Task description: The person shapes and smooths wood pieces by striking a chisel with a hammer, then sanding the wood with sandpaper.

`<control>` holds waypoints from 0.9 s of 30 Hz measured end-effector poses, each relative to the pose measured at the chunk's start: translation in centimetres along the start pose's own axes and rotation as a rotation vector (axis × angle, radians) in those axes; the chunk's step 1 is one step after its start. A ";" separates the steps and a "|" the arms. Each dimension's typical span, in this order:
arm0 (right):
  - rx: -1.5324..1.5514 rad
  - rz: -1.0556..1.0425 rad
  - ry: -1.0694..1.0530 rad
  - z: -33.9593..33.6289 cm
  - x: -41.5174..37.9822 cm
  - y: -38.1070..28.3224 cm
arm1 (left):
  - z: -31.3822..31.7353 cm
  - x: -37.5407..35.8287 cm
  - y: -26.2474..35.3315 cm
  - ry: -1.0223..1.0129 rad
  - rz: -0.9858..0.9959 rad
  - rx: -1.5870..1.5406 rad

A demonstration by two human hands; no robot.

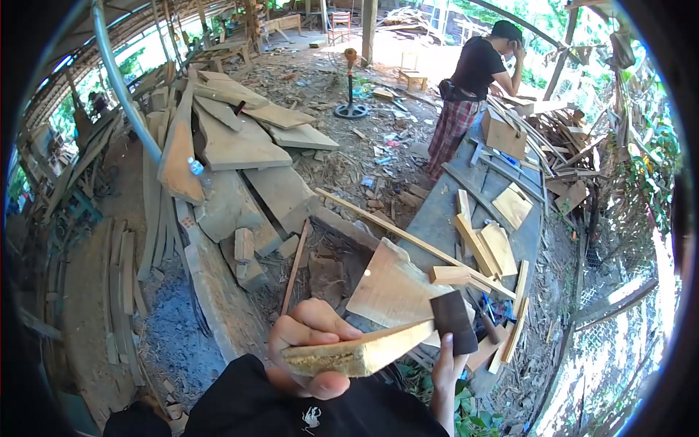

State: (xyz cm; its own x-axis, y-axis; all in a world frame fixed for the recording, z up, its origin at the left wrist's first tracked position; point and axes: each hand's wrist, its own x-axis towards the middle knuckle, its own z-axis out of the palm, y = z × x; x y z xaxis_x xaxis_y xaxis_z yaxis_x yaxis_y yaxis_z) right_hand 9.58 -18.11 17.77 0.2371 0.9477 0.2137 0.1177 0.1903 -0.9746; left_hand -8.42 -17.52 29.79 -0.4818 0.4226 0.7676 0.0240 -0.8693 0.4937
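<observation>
My left hand is wrapped around the near end of a short, pale wooden piece, thumb below and fingers over the top. Its rough, yellowish end faces me, and the piece slants up to the right. In my right hand is a dark brown rectangular piece of sandpaper, pinched with the thumb showing at its lower edge. The sandpaper overlaps the far end of the wood in this view. My other right fingers are hidden behind it.
A workbench carries boards, a long wooden strip, a wooden block and tools. Large slabs are stacked at left. A person in a dark shirt stands at the bench's far end. Wood scraps litter the ground.
</observation>
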 end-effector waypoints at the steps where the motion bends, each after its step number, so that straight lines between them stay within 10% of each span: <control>1: -0.010 -0.147 -0.023 0.7 0.0 -2.8 | 0.0 -0.2 0.1 0.001 -0.004 0.004; 9: 0.092 -0.676 -0.644 2.2 1.2 -14.0 | -0.6 -1.6 1.0 0.009 -0.007 -0.106; 16: 0.055 -0.150 -0.188 2.7 0.5 -0.6 | -2.4 -1.0 0.9 0.154 -0.032 0.547; 27: -0.235 0.359 0.060 -3.1 8.0 22.7 | -4.1 -1.1 0.2 0.226 -0.108 0.483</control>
State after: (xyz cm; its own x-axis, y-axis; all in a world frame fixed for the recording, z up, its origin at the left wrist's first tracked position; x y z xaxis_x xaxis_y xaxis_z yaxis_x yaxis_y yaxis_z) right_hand 17.14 -7.01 -2.43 0.3580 0.9252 -0.1257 0.2321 -0.2185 -0.9478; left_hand -11.52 -19.16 27.38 -0.6791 0.3913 0.6210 0.3377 -0.5846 0.7377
